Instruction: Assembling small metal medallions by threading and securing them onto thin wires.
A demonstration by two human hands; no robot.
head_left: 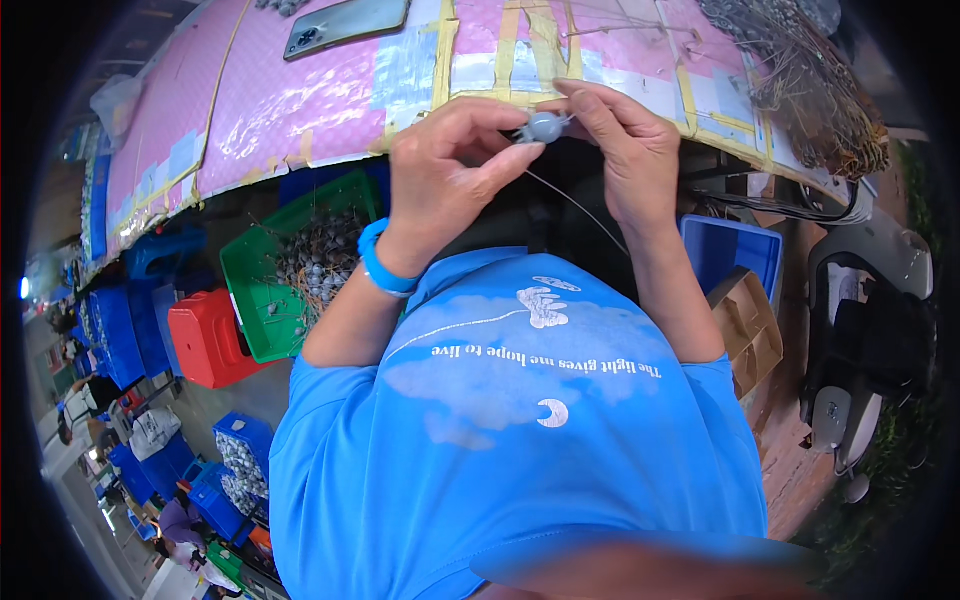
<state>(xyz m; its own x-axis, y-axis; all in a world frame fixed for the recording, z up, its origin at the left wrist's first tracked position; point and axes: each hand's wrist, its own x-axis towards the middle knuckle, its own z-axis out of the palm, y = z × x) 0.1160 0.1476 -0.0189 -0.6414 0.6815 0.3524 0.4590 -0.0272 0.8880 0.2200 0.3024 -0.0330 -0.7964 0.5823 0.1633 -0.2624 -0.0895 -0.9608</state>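
Observation:
A small grey-blue ball-shaped piece (546, 127) with short pointed bits at its side is held up by the table's near edge. My left hand (445, 170) pinches it from the left between thumb and fingertips; a blue band circles that wrist. At its other side, my right hand (635, 150) has thumb and forefinger closed together, gripping a small part there that is too fine to make out. A thin pale wire stem (580, 205) curves from below the left fingertips down toward the right forearm.
The table (290, 110) is covered in pink sheet and tape. A phone (345, 25) lies at its far side; bundled thin stems (810, 90) sit at right. Below left are a green crate (240, 255) of stemmed grey balls and a red stool (205, 335). A blue bin (735, 250) stands right.

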